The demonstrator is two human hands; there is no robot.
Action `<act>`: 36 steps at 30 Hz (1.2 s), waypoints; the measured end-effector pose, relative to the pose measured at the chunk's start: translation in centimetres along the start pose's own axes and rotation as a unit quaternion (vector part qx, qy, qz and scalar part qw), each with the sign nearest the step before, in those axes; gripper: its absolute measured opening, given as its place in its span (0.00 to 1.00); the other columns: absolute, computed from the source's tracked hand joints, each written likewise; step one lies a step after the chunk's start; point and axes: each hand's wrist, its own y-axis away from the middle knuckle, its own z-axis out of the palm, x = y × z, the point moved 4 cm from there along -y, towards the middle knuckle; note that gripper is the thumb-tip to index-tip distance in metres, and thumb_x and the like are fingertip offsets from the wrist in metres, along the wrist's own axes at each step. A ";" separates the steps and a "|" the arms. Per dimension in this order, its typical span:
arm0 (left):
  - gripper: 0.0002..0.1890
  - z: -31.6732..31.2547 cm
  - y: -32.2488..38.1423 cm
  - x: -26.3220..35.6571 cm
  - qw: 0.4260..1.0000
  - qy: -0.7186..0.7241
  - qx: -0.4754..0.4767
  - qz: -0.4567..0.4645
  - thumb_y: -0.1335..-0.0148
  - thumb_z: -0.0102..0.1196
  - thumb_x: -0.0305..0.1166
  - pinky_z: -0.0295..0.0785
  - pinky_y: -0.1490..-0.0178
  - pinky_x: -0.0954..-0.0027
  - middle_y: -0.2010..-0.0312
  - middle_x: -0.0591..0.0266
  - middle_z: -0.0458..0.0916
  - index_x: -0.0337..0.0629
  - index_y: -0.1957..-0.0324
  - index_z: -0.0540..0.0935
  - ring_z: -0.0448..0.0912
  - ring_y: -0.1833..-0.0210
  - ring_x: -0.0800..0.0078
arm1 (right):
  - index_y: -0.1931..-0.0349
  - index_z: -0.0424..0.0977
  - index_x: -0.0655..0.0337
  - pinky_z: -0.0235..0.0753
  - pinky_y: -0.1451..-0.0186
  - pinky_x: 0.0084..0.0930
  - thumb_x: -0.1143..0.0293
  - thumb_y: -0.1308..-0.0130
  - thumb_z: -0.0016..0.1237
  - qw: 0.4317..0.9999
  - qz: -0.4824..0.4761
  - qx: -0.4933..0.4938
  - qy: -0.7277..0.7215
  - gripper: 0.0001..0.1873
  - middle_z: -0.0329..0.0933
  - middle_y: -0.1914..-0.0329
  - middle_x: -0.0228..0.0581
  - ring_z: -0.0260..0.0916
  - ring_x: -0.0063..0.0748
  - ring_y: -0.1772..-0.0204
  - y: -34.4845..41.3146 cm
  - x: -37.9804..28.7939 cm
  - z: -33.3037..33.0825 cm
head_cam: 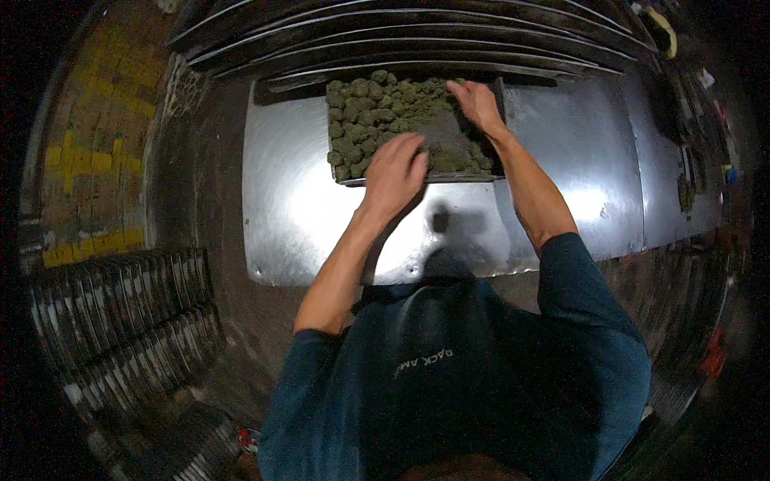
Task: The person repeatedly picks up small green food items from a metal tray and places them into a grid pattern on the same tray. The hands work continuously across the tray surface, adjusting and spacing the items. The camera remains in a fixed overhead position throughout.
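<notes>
A shallow rectangular tray [442, 129] lies on a sheet-metal tabletop [289, 162]. Rounded greenish-brown lumps [361, 114] of a rough, crumbly-looking material crowd its left half. Looser, flatter crumbs of the same stuff [430, 99] spread toward the back right, and part of the tray's floor shows in the middle. My left hand [394, 168] is over the front part of the tray, blurred, thumb apart from the fingers, with nothing seen in it. At the back right corner, my right hand [478, 105] reaches the material with fingertips bent; whether they grip any is hidden.
Long dark metal trays or slats [415, 36] stand in rows behind the table. Stacked metal trays [126, 324] are at the lower left. A brick surface with yellow paint [90, 162] lies at far left. Another sheet-metal surface [571, 150] extends to the right.
</notes>
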 end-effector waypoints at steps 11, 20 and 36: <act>0.09 12.0 -6.4 -4.9 0.897 -0.233 -0.362 -0.103 0.46 0.50 0.26 0.74 0.54 0.52 0.62 0.43 0.81 0.34 0.69 0.83 0.80 0.58 0.48 | 0.52 0.71 0.67 0.71 0.53 0.46 0.57 0.37 0.46 0.994 -0.042 -0.050 0.089 0.22 0.75 0.60 0.63 0.72 0.62 0.55 0.2 0.7 -0.9; 0.15 9.2 -5.0 0.2 0.954 -0.110 -0.277 0.027 0.43 0.55 0.38 0.72 0.51 0.53 0.62 0.47 0.80 0.38 0.58 0.79 0.78 0.56 0.49 | 0.75 0.74 0.70 0.69 0.57 0.46 0.49 0.35 0.44 0.998 0.011 0.062 -0.028 0.27 0.74 0.75 0.58 0.75 0.56 0.63 0.7 1.4 -2.8; 0.17 2.5 0.3 2.3 0.985 -0.001 -0.174 -0.007 0.38 0.51 0.37 0.48 0.31 0.47 0.45 0.52 0.74 0.42 0.48 0.77 0.69 0.39 0.57 | 0.75 0.63 0.55 0.61 0.75 0.18 0.49 0.33 0.45 0.773 0.186 0.045 -0.604 0.20 0.67 0.75 0.33 0.62 0.24 0.76 3.3 2.2 -1.8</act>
